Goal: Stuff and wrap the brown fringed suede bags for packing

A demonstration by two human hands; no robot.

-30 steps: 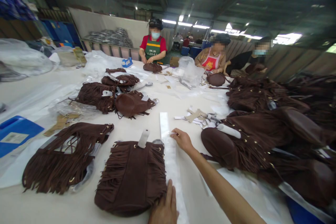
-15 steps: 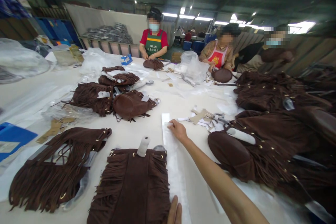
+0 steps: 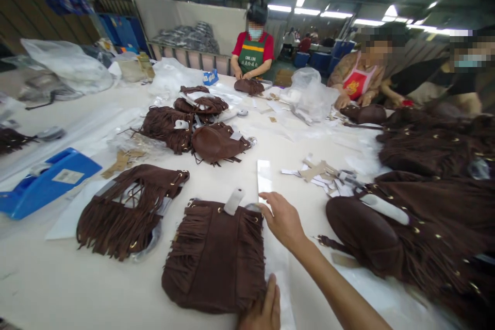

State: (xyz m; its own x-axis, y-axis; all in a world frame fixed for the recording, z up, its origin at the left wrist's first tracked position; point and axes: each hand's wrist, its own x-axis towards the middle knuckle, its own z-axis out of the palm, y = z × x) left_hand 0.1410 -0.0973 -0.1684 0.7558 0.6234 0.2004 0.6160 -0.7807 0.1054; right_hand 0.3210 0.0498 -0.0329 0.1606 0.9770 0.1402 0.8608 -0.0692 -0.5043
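Note:
A dark brown fringed bag (image 3: 216, 258) lies flat on the table in front of me, with a white wrapped piece (image 3: 234, 201) standing up at its top edge. Along its right side runs a white strip (image 3: 264, 175), partly under my hands. My right hand (image 3: 284, 219) is at the bag's upper right corner, thumb and index finger apart, over the strip. Low in the view, my left hand (image 3: 265, 307) rests against the bag's lower right edge, fingers stretched out. A second fringed bag (image 3: 127, 211) lies to the left.
Brown bags (image 3: 436, 227) are heaped on the right. Paper scraps (image 3: 320, 172) lie before them. A blue tape dispenser (image 3: 54, 180) stands left. More bags (image 3: 216, 142) lie farther back. Across the table, a person in a green apron (image 3: 253, 56) and other people (image 3: 358, 80) handle bags.
The view has turned left, so things appear farther right. My right hand has let go of the strip and moved down it to the bag's corner. My left hand stays by the lower edge.

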